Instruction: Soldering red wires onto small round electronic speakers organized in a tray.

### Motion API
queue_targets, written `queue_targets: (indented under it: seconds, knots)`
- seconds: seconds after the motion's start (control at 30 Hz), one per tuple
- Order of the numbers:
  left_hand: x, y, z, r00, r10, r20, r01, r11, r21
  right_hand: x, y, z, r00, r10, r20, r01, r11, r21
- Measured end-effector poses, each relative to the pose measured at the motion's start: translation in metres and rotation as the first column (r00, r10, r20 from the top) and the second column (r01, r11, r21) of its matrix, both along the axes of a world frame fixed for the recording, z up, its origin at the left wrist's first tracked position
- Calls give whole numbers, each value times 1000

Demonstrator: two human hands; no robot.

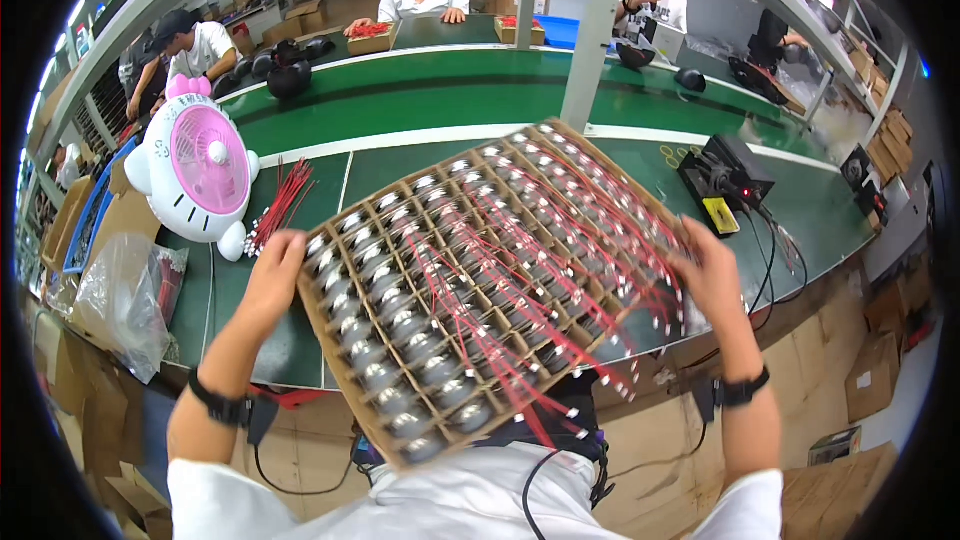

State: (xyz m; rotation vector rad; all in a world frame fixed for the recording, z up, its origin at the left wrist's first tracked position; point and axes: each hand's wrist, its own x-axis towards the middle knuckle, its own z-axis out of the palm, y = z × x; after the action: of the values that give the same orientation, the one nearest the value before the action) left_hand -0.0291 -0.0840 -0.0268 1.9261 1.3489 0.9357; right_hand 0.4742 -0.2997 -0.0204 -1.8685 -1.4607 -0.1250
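Note:
Between my two hands I hold a cardboard divider tray [346, 374] at a slant over the near edge of the green workbench. Its cells carry rows of round silvery parts [408, 324]. Red wires [470, 325] with small white connectors run from many of them and spill over the near right side. My left hand [272, 278] is closed on the tray's left corner, thumb on top. At the opposite corner my right hand [708, 268] grips the edge, its fingers partly hidden by the tray. Both wrists wear black bands with cables.
A pink and white fan [205, 170] stands at left beside loose red wires [283, 205] and a clear plastic bag [130, 300]. A black soldering-station-like box [738, 170] with cables is at right. Beyond runs a green conveyor [430, 90]; several people sit across it.

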Motion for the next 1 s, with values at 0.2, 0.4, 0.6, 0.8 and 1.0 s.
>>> queue_targets:
  seconds: [0.2,0.4,0.6,0.8,1.0]
  knots:
    - [-16,-115,11,978,5,207,30,986,-166,25,89,16,974,-175,142,192,974,-121]
    - [-36,-134,17,983,30,183,30,948,-316,-20,65,34,965,-28,262,-49,958,283]
    - [8,-55,9,843,-288,455,409,891,-195,-143,-83,7,890,224,-397,-196,974,110]
    - [47,-70,27,808,-365,464,536,781,-320,-186,-98,-40,813,392,-431,-380,918,117]
    - [47,-137,21,847,-295,443,439,857,-270,-189,-111,-23,523,530,-667,-444,838,317]
